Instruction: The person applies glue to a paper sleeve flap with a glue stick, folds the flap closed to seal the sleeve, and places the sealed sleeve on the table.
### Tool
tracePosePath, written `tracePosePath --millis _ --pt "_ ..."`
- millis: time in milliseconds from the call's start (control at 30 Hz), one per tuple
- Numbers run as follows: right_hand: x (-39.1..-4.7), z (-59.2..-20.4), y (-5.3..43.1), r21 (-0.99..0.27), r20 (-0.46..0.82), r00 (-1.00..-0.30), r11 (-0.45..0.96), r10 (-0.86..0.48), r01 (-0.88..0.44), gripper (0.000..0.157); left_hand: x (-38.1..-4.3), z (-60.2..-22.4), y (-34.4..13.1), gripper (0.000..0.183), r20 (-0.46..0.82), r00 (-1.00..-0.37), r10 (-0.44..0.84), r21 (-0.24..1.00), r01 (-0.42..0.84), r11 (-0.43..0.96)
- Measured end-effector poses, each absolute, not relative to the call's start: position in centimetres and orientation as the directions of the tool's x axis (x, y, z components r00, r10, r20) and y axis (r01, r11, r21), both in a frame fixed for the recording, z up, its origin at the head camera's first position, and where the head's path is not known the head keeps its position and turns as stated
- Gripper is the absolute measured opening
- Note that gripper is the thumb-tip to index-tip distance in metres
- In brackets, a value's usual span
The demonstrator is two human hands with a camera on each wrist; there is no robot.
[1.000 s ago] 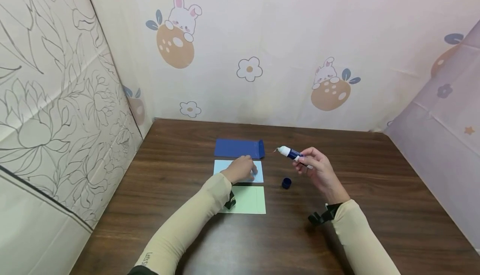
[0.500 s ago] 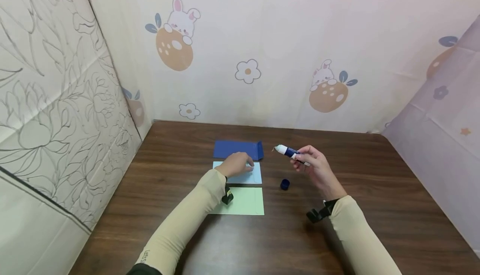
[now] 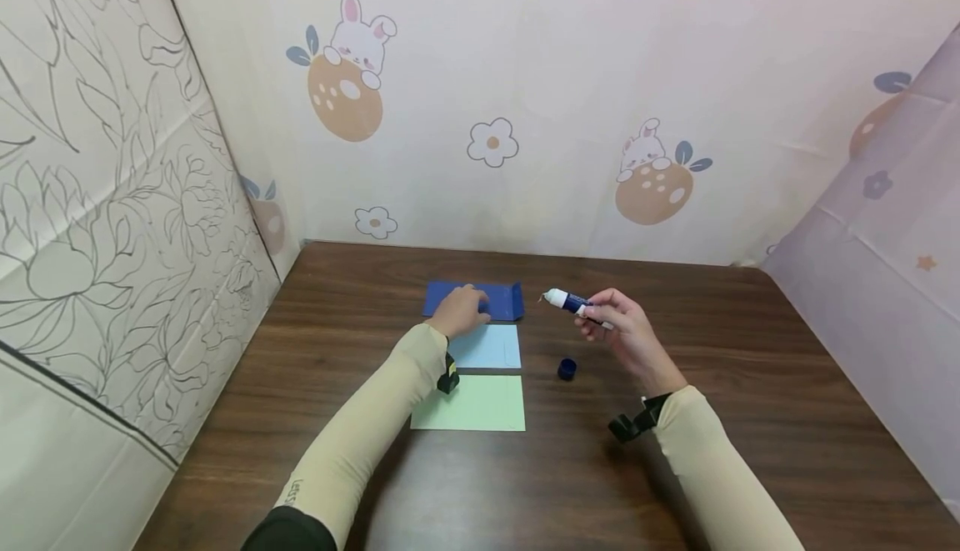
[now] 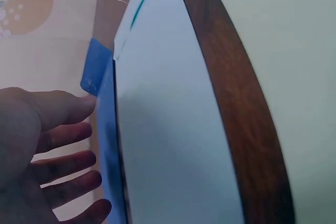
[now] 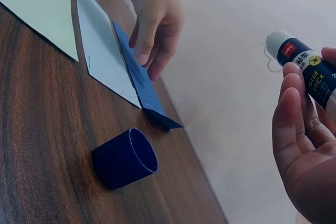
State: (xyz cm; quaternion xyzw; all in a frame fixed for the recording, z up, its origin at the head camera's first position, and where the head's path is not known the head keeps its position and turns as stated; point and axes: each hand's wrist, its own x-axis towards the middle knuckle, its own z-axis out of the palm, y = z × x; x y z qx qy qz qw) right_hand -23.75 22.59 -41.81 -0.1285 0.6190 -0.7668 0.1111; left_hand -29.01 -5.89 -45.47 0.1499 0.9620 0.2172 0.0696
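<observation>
My right hand (image 3: 628, 336) grips an uncapped glue stick (image 3: 576, 303), its white end pointing left with a thin strand trailing from the tip. "GLUE STICK" reads on its label in the right wrist view. Over the dark blue envelope (image 3: 501, 299) at the back is my left hand (image 3: 459, 311), fingers extended and apart, holding nothing. That envelope's right-end flap (image 4: 96, 66) stands raised. Nearer lies a light blue envelope (image 3: 491, 348), partly hidden by the left hand; the left wrist view shows a green streak at its end. A pale green envelope (image 3: 472, 409) is closest to me.
The navy glue cap (image 3: 567, 369) sits on the brown wooden table (image 3: 675, 484), right of the envelopes. A patterned curtain (image 3: 555, 101) borders the table's back edge, with more sheeting along both sides.
My left hand has moved from the light blue envelope back and left to the dark blue one, its fingers straightening. The right hand still holds the glue stick in nearly the same spot.
</observation>
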Motion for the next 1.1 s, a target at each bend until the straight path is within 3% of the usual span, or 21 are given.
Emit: tracePosePath --millis 667,1033,1100 --pt "-24.8 -42.3 22.1 -0.983 0.009 -0.944 -0.177 -0.33 0.053 0.006 -30.7 -46.2 -6.2 0.041 -0.139 -0.959 0.248 0.387 0.178 0.905" --pt "-26.6 -41.6 21.0 -0.997 -0.082 -0.963 0.01 -0.257 0.082 0.005 -30.7 -46.5 -5.7 0.034 -0.113 -0.975 0.193 0.432 0.127 0.893" --pt "-27.2 -41.5 20.7 -0.995 -0.089 -0.965 0.066 -0.247 0.075 0.012 -30.8 -46.6 -5.6 0.034 -0.116 -0.976 0.182 0.429 0.116 0.896"
